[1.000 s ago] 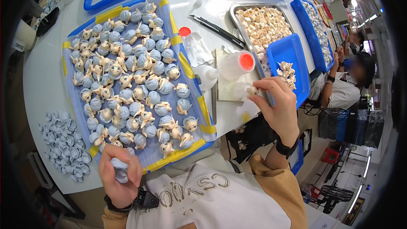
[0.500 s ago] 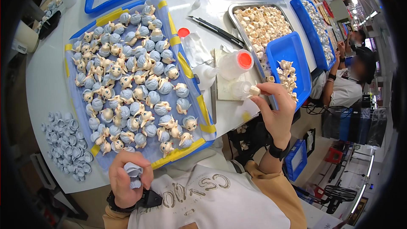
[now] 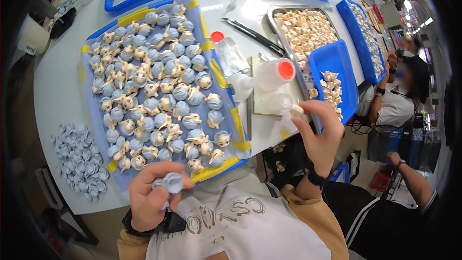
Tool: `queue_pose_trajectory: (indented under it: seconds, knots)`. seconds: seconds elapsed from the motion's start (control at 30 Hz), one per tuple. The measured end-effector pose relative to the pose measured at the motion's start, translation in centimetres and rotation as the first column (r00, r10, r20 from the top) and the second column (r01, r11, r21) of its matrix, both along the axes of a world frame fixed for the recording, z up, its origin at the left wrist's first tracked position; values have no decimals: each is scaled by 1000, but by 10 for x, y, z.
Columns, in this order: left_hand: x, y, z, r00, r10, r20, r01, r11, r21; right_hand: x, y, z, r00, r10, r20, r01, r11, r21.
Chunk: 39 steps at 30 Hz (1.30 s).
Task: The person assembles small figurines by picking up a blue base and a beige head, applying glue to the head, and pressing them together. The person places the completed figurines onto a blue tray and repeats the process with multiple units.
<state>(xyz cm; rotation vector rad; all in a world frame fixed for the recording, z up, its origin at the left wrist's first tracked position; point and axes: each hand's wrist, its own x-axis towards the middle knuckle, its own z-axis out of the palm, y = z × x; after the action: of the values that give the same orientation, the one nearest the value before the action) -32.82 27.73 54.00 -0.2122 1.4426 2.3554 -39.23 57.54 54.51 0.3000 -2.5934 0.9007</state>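
Note:
My left hand (image 3: 153, 193), low at the near edge of the tray, is closed around a few blue-grey cup-shaped shells (image 3: 172, 182); one shell's open side shows between the fingers. My right hand (image 3: 321, 132) pinches a small cream cup-like piece (image 3: 297, 110) between thumb and fingertips, just right of a small clear cup (image 3: 280, 103). Between the hands lies a paper-lined blue tray (image 3: 225, 162), taped in yellow, with many small figurine heads (image 3: 191, 121) in cream and blue-grey. More loose blue-grey shells (image 3: 79, 161) are heaped on the table at the left.
A clear bottle with a red cap (image 3: 274, 73) and a white squeeze bottle (image 3: 240, 86) stand beyond my right hand. Behind them are black tweezers (image 3: 254, 36), a metal tray (image 3: 272, 14) of cream pieces and a small blue tray (image 3: 349, 70). Other people are at the right.
My left hand has risen toward the tray and turned, showing more of the shells. My right hand has drawn slightly down from the clear cup. A person in dark clothes has appeared at the lower right.

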Motion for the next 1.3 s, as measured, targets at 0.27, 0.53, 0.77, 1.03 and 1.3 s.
queue_pose_trajectory:
  seconds: [0.27,0.53,0.77,1.03,1.3]
  knots:
    - [-4,0,0,989,-60,-137,50,996,-79,22,-92,11,788,589,-178,-591,642,-489]
    - [-1,-2,7,982,-89,-165,60,984,-169,21,-101,14,771,635,-46,-608,712,-352]
    - [4,-6,5,976,-198,-87,192,979,-73,29,-98,16,707,707,22,-655,666,-356]
    - [-6,-2,19,977,-197,87,194,980,44,24,-105,15,797,596,-101,-603,775,-188]
    - [-29,28,28,934,-311,174,331,938,-102,1,-84,-4,809,566,-158,-588,782,-206]
